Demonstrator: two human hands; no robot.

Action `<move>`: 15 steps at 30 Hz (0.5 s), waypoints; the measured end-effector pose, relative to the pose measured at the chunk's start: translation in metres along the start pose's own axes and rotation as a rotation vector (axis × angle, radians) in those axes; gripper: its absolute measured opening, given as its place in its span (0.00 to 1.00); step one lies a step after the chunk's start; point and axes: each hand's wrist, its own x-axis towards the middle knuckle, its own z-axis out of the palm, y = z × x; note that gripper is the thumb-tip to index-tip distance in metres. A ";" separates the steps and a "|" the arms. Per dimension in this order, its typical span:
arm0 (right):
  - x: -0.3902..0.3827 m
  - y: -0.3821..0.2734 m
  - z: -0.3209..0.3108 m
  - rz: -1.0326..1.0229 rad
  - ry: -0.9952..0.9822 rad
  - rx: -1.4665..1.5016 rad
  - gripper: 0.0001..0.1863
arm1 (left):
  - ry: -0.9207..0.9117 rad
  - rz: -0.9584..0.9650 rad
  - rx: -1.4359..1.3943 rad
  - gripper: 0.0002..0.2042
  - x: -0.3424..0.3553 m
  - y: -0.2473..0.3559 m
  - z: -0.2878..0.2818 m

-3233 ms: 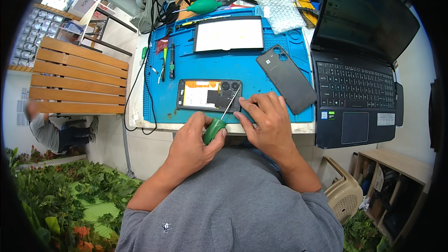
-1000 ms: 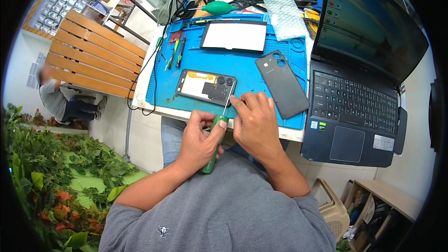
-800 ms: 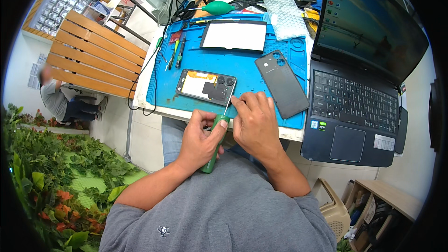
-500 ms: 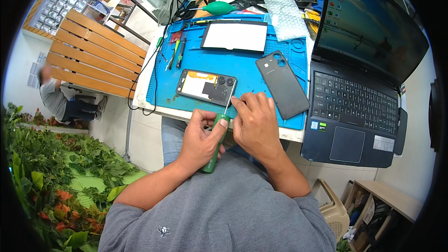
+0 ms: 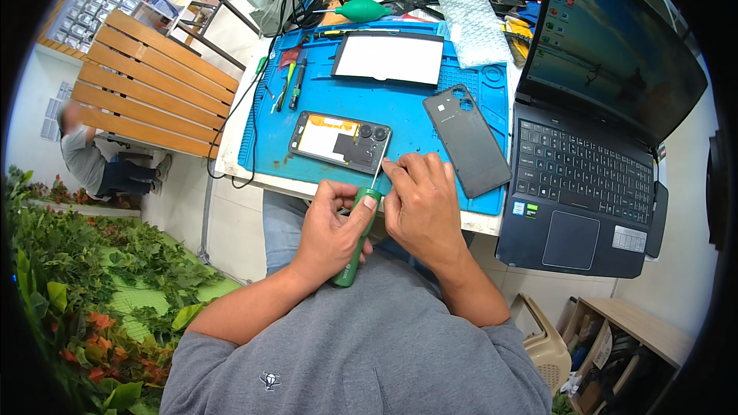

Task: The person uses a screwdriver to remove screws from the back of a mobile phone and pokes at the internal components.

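Observation:
My left hand (image 5: pixel 332 229) is wrapped round the green handle of a screwdriver (image 5: pixel 355 250) at the table's front edge. The tool's thin metal shaft slants up toward the phone. My right hand (image 5: pixel 421 207) is closed beside the shaft, thumb and forefinger pinched near its tip; whether anything small sits between them I cannot make out. Just beyond lies a phone with its back off (image 5: pixel 338 141), showing a white battery area, orange flex and round camera lenses. To its right, a dark phone back cover (image 5: pixel 467 141) rests on the blue repair mat (image 5: pixel 265 131).
An open laptop (image 5: pixel 584 161) stands at the right. Behind the phone lies a white panel in a black frame (image 5: pixel 388 59), with small screwdrivers (image 5: pixel 297 83) to its left. A green air blower (image 5: pixel 363 10) and bubble wrap (image 5: pixel 475 28) are farther back. A cable (image 5: pixel 244 119) hangs at the left.
Both hands and the screwdriver keep nearly the same pose. The whole view has shifted slightly; nothing has visibly been picked up or let go.

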 end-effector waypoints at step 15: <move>0.002 -0.002 0.002 0.005 0.018 -0.011 0.21 | 0.031 -0.004 -0.151 0.20 -0.003 0.006 -0.006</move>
